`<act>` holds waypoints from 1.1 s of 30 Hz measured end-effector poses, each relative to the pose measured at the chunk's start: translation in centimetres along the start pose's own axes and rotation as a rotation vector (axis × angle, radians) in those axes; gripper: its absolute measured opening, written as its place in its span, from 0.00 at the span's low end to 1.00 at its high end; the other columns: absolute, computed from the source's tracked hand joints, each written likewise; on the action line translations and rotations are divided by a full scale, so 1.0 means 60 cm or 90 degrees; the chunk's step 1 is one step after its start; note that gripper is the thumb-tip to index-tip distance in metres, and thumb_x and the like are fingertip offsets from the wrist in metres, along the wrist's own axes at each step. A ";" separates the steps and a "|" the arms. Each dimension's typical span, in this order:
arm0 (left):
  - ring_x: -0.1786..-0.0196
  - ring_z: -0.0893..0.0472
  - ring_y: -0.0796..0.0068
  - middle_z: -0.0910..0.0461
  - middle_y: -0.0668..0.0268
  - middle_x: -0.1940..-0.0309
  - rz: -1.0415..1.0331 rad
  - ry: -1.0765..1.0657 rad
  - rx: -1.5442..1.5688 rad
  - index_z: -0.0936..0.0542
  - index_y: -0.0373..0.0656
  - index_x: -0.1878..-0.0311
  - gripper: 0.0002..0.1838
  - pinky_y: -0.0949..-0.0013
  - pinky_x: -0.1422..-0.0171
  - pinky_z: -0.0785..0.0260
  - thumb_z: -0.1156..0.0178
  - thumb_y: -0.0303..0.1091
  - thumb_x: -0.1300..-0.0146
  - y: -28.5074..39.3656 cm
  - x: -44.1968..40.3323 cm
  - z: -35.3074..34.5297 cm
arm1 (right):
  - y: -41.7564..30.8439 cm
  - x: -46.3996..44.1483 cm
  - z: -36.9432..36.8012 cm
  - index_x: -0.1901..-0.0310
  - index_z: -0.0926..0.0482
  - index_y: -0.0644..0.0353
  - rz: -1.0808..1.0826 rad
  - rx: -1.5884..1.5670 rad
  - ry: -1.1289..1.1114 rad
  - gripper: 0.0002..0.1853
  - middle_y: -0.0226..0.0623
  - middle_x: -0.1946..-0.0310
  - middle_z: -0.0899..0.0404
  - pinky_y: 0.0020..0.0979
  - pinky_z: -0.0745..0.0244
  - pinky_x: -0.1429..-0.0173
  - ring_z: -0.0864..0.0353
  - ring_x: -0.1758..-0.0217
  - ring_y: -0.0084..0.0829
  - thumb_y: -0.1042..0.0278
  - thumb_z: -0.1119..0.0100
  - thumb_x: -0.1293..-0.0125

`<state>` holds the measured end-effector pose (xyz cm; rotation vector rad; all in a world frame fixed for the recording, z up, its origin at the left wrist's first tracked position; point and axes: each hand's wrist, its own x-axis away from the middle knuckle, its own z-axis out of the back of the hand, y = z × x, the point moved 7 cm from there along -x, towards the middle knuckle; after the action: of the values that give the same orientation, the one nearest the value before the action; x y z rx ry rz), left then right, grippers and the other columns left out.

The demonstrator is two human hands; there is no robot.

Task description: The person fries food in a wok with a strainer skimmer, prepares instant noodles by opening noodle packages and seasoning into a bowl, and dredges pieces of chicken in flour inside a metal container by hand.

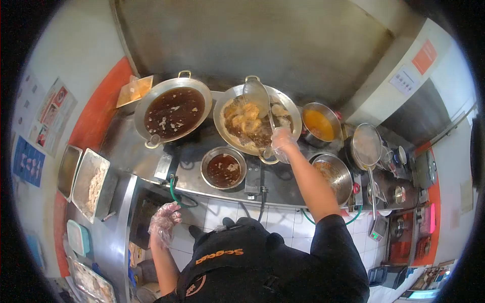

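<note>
My right hand (284,144), in a clear plastic glove, is closed round the handle of a wire-mesh skimmer (256,95). The skimmer's round head is over the far side of a wide two-handled wok (220,112). Golden-brown fried pieces (246,119) lie in the wok among bubbling dark oil, partly behind the mesh. My left hand (165,222), also gloved and with whitish bits on the fingers, hangs low in front of the stove. Its fingers are loosely bent and apart, with nothing seen in them.
Left stands another wok (201,96) of dark oil, with a metal bowl (242,174) nearer me. A pot of orange liquid (321,123), a steel bowl (344,189) and another strainer (367,144) are right. A steel tray (79,194) holds pale pieces at far left.
</note>
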<state>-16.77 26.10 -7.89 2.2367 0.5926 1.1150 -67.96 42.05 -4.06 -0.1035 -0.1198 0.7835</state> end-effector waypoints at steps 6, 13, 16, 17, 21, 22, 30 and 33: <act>0.71 0.23 0.67 0.19 0.60 0.63 -0.016 0.022 -0.001 0.21 0.40 0.57 0.12 0.65 0.67 0.29 0.40 0.35 0.41 -0.006 0.001 0.046 | 0.005 0.024 0.010 0.69 0.18 0.66 -0.096 -0.128 0.103 0.12 0.52 0.65 0.19 0.44 0.24 0.50 0.18 0.57 0.50 0.68 0.48 0.45; 0.70 0.21 0.65 0.18 0.59 0.62 0.003 -0.030 0.063 0.21 0.39 0.56 0.13 0.66 0.66 0.28 0.39 0.35 0.42 -0.023 -0.022 0.100 | 0.070 0.059 0.036 0.64 0.19 0.66 -0.039 0.017 0.057 0.12 0.56 0.62 0.20 0.45 0.25 0.50 0.20 0.55 0.53 0.69 0.49 0.42; 0.70 0.21 0.65 0.18 0.58 0.62 -0.009 -0.037 0.069 0.21 0.38 0.56 0.13 0.66 0.66 0.28 0.40 0.35 0.41 -0.014 -0.010 0.073 | 0.099 0.076 0.068 0.65 0.18 0.68 -0.076 -0.036 0.107 0.12 0.58 0.62 0.20 0.44 0.25 0.49 0.20 0.55 0.53 0.71 0.49 0.42; 0.70 0.21 0.65 0.18 0.58 0.62 -0.017 -0.031 0.070 0.21 0.38 0.56 0.13 0.66 0.66 0.27 0.40 0.35 0.41 -0.007 -0.001 0.056 | 0.111 0.075 0.060 0.65 0.18 0.69 -0.088 -0.031 0.091 0.12 0.59 0.61 0.20 0.43 0.25 0.49 0.20 0.55 0.53 0.71 0.48 0.43; 0.70 0.24 0.69 0.20 0.63 0.66 -0.020 0.019 0.010 0.22 0.44 0.60 0.08 0.66 0.67 0.31 0.43 0.36 0.39 0.005 0.012 0.031 | 0.185 0.004 -0.075 0.66 0.19 0.70 0.099 0.120 -0.037 0.10 0.57 0.67 0.20 0.41 0.23 0.59 0.18 0.63 0.50 0.73 0.46 0.45; 0.69 0.24 0.68 0.20 0.62 0.65 -0.024 0.021 0.005 0.22 0.44 0.59 0.08 0.66 0.67 0.31 0.43 0.36 0.39 0.007 0.012 0.031 | 0.197 -0.005 -0.098 0.67 0.20 0.70 0.073 -0.028 -0.113 0.09 0.54 0.71 0.21 0.39 0.24 0.64 0.19 0.68 0.47 0.73 0.46 0.44; 0.69 0.23 0.67 0.19 0.61 0.64 -0.001 0.012 0.033 0.21 0.43 0.58 0.10 0.66 0.66 0.30 0.41 0.36 0.39 -0.009 -0.003 0.056 | 0.115 0.095 -0.094 0.71 0.29 0.64 -0.405 -1.177 -0.413 0.05 0.31 0.85 0.33 0.21 0.42 0.88 0.38 0.89 0.20 0.75 0.50 0.38; 0.68 0.20 0.65 0.18 0.58 0.62 -0.003 0.005 0.040 0.21 0.39 0.56 0.12 0.66 0.66 0.27 0.41 0.33 0.40 -0.007 -0.006 0.050 | 0.086 0.113 -0.086 0.67 0.26 0.67 -0.403 -1.254 -0.442 0.05 0.27 0.85 0.34 0.17 0.44 0.89 0.40 0.89 0.16 0.75 0.50 0.37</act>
<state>-14.57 25.34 -9.87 2.2848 0.6436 1.1178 -66.07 50.25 -9.38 -1.5671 -1.4862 -0.2294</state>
